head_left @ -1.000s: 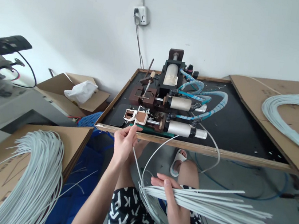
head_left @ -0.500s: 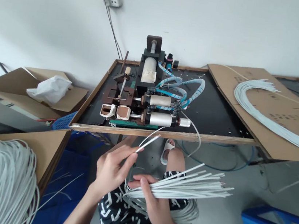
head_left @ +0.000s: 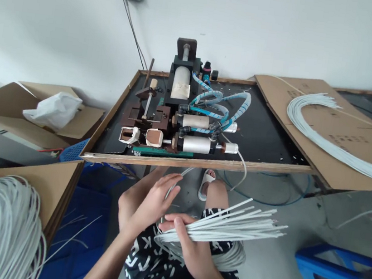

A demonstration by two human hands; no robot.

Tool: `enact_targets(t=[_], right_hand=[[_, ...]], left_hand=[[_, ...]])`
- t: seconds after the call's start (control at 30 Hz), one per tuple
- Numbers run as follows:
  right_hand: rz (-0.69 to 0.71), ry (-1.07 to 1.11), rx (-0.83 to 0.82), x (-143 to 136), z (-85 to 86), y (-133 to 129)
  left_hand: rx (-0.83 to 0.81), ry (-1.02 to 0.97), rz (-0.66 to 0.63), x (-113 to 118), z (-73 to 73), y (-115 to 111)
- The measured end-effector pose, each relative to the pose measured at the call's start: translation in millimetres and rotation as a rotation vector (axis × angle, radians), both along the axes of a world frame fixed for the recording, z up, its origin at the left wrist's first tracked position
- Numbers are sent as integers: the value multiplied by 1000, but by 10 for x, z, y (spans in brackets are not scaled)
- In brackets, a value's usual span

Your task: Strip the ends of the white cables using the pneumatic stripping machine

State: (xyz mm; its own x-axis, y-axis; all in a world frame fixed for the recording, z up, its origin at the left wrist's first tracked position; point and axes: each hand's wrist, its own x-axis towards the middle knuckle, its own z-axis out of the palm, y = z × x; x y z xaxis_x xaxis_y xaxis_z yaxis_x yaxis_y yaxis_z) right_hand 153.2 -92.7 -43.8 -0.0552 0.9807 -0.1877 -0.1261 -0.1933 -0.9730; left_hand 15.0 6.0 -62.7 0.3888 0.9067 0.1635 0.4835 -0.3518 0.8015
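Observation:
My right hand [head_left: 194,248] is wrapped round a bundle of white wires [head_left: 239,226] over my lap, their ends fanned out to the right. Beside it, my left hand [head_left: 157,200] has a thin white wire [head_left: 185,172] between thumb and fingers, its end pointing up toward the table edge. The rest of the bundle curls below my hands. Past my hands, a machine [head_left: 178,111] with metal cylinders and blue-striped hoses stands on the black table [head_left: 264,145].
On the left lie a large wire coil [head_left: 6,225] on cardboard and an open carton [head_left: 1,110] with a white bag. A curved wire bundle [head_left: 338,150] rests on cardboard at the right. A blue stool [head_left: 312,275] stands lower right. The table's wooden edge [head_left: 203,164] runs before my hands.
My left hand has moved slightly right and up, and its wire shows less above the fingers. A metal rod now shows at the front cylinder's right end. The view has shifted slightly.

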Motion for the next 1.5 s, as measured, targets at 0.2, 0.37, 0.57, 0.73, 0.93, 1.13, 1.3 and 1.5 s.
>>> enact_targets(t=[0.2,0.37,0.57,0.73,0.93,1.13,1.3,1.5], right_hand=[[75,-219,223,-9,2,123],[91,-167,209,-14,0,162],[-7,-105,98,27,-53,150],[-118,115,-60,110,-158,126],[-101,108,-81,192,-152,149],[-113,71,-43,160,-78,130],[-128,79,-25,143,54,151],[-64,69,14,161,140,234]], left_hand=[[-238,-205,-369,-12,616,-163],[-282,-258,-190,65,553,-255],[-262,-516,161,55,317,-292],[-79,-572,528,-86,149,-153],[-26,-629,623,-127,112,-13],[-5,-634,724,-131,98,21],[30,-640,741,-193,196,133],[48,-625,742,-205,297,194]])
